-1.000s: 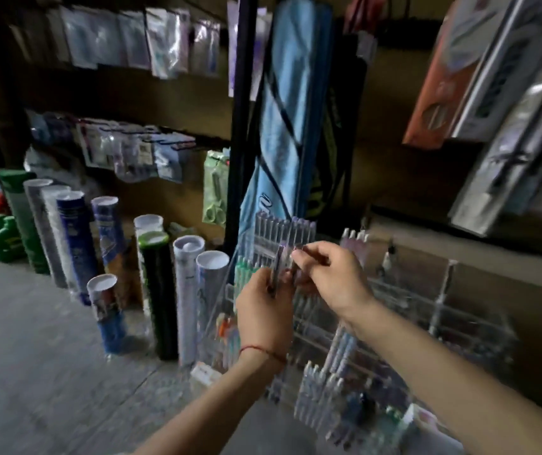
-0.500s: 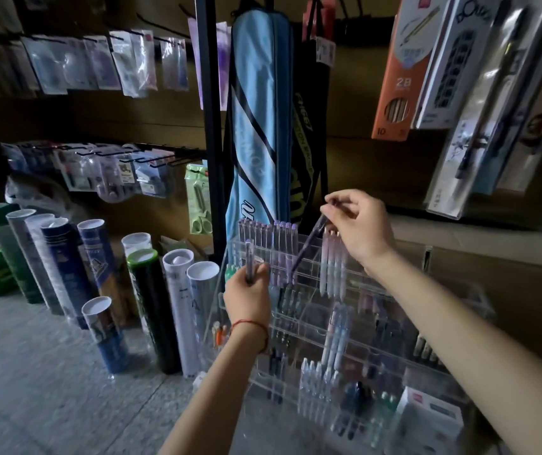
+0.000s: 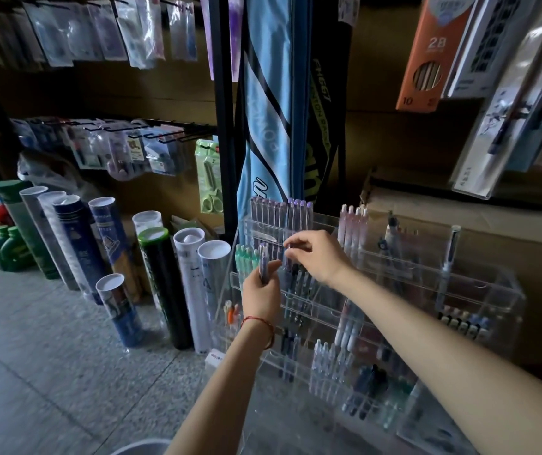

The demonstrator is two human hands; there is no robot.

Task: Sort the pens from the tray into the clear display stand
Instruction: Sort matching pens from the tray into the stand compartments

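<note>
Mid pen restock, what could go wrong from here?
1. Left hand holds a bunch of purple pens by their lower ends; one could slip from the grip.
2. Right hand pinches a single purple pen at a crowded row in the clear acrylic stand; it may jam or nudge neighbours.

1. Left hand: reaches up from the lower middle on a bare forearm, back toward the camera, red string round the wrist.
2. Curls fingers and thumb round a small upright bundle of pens.
3. Right hand: extends from the lower right on a long bare forearm, knuckles up.
4. Pinches the top of a single pen with thumb and forefinger; sits close beside the left hand, slightly higher.
</note>
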